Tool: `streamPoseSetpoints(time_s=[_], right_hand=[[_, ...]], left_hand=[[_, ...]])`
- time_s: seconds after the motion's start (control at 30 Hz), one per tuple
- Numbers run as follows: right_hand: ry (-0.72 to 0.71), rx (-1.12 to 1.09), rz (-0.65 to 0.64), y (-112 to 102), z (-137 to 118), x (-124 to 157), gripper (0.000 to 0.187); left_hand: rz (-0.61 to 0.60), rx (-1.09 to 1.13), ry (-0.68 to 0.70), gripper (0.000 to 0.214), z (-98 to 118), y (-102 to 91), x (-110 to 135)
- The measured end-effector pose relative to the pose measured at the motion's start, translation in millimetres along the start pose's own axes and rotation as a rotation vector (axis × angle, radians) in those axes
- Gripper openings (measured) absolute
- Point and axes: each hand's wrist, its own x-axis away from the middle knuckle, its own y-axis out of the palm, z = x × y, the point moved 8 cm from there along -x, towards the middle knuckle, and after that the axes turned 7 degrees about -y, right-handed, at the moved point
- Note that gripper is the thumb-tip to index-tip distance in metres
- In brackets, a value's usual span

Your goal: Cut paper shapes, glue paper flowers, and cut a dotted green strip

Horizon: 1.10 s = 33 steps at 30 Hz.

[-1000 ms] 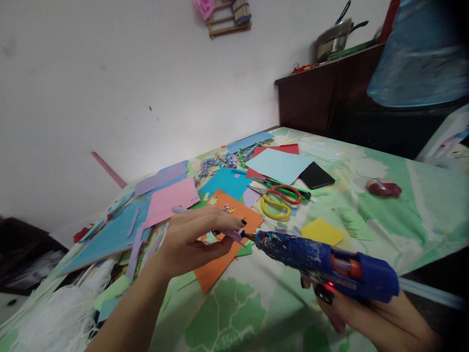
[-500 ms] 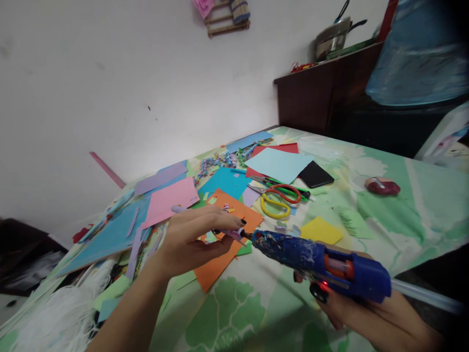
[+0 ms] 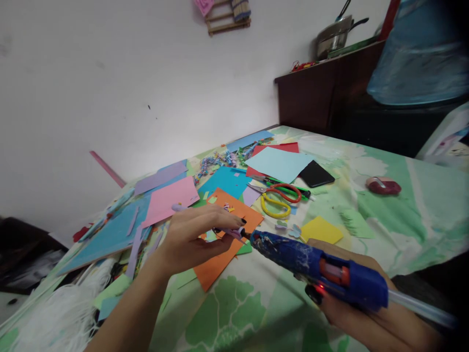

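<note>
My right hand [image 3: 351, 313] is wrapped round a blue hot glue gun [image 3: 315, 264], whose small red light is lit. A clear glue stick [image 3: 421, 308] sticks out of its back end. The gun's nozzle points left and meets, or nearly meets, a small lilac paper piece [image 3: 236, 233] pinched in the fingers of my left hand [image 3: 194, 234]. A lilac tip also shows behind that hand; whether it belongs to the same piece I cannot tell. Under my left hand lies an orange paper sheet [image 3: 216, 269].
Scissors [image 3: 278, 200] with red and yellow handles lie beyond the gun, near a black phone [image 3: 317, 174]. Coloured sheets, including a pink one [image 3: 172, 200], cover the left side. White string [image 3: 58, 313] is heaped at the lower left. A dark red object [image 3: 383, 186] rests at the right.
The glue gun's body and my right hand have shifted slightly down, the nozzle staying by the lilac paper. My left hand has hardly moved.
</note>
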Motion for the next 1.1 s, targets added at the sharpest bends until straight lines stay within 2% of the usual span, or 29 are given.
streamPoseSetpoints(time_s=[0.13, 0.33, 0.5, 0.6, 0.77, 0.9, 1.1], right_hand=[[0.077, -0.005, -0.031, -0.3, 14.0, 8.7, 0.023], [0.062, 0.004, -0.046, -0.8, 16.2, 9.2, 0.025], [0.081, 0.050, -0.086, -4.7, 26.8, 16.5, 0.018], [0.032, 0.074, -0.102, -2.5, 16.3, 8.9, 0.016], [-0.006, 0.047, -0.114, 7.6, -6.5, -8.4, 0.025], [0.024, 0.092, -0.120, 9.3, -6.9, -8.5, 0.029], [-0.006, 0.155, -0.136, 7.9, -7.1, -6.2, 0.028]], left_hand=[[-0.010, 0.010, 0.013, 0.031, 1.2, 0.4, -0.8], [-0.032, 0.036, -0.031, 0.030, -8.3, 0.3, 1.0], [-0.047, 0.031, -0.069, 0.030, -14.7, 1.7, 3.2], [-0.052, 0.038, -0.070, 0.031, -14.6, 2.7, 3.0], [-0.037, 0.037, -0.059, 0.029, -13.6, 1.3, 2.9], [-0.024, 0.045, -0.046, 0.028, -13.2, -0.2, 4.1], [-0.023, 0.036, -0.035, 0.029, -13.6, 1.1, 2.7]])
